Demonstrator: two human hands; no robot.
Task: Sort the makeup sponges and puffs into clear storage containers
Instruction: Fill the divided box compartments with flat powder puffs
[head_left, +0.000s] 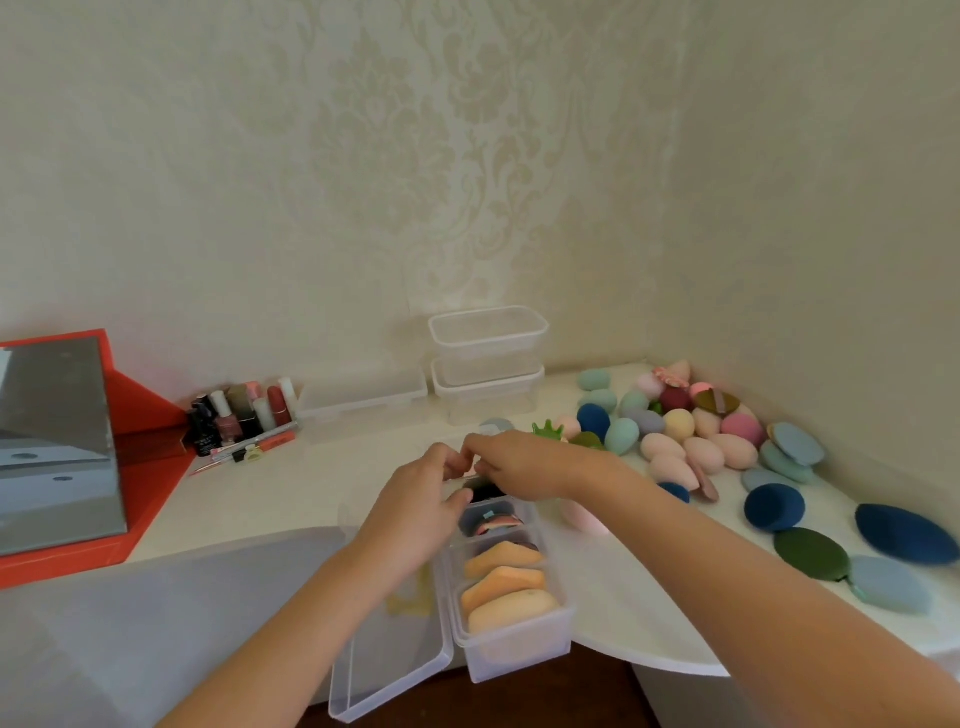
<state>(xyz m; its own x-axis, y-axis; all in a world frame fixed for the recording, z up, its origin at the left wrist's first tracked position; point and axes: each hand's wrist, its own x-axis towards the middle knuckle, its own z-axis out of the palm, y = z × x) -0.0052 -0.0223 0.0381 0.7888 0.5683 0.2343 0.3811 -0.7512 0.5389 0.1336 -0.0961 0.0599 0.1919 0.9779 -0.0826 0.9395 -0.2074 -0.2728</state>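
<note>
counter (291, 483): white, in a corner with patterned walls (363, 208)
clear box (519, 644): at the near edge, orange puffs (504, 577) inside, lid (395, 670) beside it
left hand (415, 514): fingers (445, 461) curled, pinching dark puff (485, 492) at the box's far end
right hand (514, 467): fingers curled on the same puff
sponges (675, 431): piled at right
empty containers (488, 358): stacked at the back

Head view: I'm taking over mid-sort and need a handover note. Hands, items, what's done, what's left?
Left hand and right hand: fingers curled together over the far end of the divided container, above a dark puff; grip unclear.
Done: orange puffs fill the near compartments; the lid lies beside it.
Left: the pile of sponges and puffs on the table; two stacked containers by the wall stand empty.
</note>
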